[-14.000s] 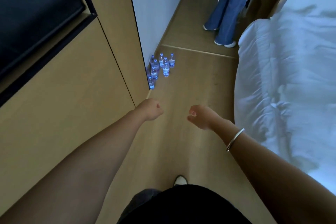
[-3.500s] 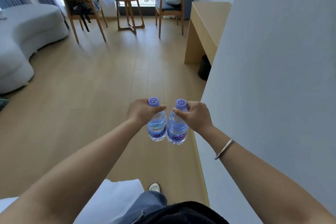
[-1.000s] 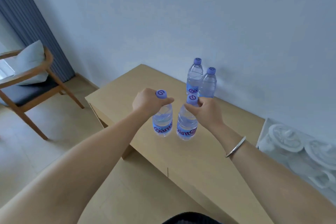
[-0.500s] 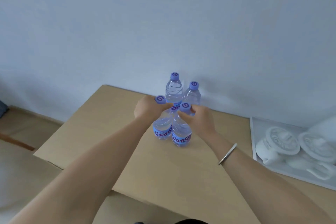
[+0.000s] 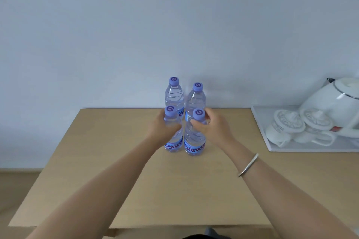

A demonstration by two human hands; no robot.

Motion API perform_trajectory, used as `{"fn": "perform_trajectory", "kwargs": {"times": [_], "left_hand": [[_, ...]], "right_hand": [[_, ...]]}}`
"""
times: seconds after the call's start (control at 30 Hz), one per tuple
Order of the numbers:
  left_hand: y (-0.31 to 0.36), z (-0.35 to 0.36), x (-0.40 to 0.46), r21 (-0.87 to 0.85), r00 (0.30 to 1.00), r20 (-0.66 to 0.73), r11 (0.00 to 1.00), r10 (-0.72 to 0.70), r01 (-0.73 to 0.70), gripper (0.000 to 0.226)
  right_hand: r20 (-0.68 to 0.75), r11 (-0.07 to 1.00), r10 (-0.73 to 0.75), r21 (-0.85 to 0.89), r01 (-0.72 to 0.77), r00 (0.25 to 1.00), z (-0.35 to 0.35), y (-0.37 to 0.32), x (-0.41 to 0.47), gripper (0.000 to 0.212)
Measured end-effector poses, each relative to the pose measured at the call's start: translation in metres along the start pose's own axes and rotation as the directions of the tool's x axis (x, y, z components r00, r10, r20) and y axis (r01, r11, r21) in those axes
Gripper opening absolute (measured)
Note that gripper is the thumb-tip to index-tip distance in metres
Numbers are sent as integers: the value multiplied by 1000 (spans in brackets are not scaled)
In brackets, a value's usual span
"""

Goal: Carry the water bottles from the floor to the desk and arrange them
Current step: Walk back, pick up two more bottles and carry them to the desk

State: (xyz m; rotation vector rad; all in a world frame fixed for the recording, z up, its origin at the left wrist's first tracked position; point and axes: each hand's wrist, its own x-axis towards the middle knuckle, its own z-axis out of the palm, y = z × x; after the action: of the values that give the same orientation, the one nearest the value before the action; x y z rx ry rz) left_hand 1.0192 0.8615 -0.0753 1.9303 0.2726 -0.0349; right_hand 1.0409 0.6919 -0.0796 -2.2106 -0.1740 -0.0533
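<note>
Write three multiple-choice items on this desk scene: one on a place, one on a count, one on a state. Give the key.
1. Where is the white tray?
A. on the desk's right side
B. on the floor
C. left of the bottles

2. How many bottles are on the desk?
A. two
B. four
C. six

3. What is the left hand doing?
A. lying flat on the desk
B. gripping the front left bottle
C. lifting the kettle

Key: 1 A, it lies at the right; 2 B, four purple caps show; 3 B, fingers wrap that bottle.

Four bottles (image 5: 174, 99) stand paired on desk (image 5: 136, 180), tray (image 5: 272, 141) right.
</note>
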Motion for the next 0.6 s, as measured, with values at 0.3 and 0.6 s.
{"fn": "perform_trajectory", "kwargs": {"times": [0.3, 0.6], "left_hand": [[-5, 2, -3, 169, 1000, -6, 986, -12, 13, 53], [-22, 16, -9, 158, 995, -93, 987, 18, -4, 67]], "right_hand": [[-84, 996, 86, 12, -85, 993, 9, -8, -11, 30], [-135, 991, 135, 45, -130, 982, 14, -15, -24, 31]]}}
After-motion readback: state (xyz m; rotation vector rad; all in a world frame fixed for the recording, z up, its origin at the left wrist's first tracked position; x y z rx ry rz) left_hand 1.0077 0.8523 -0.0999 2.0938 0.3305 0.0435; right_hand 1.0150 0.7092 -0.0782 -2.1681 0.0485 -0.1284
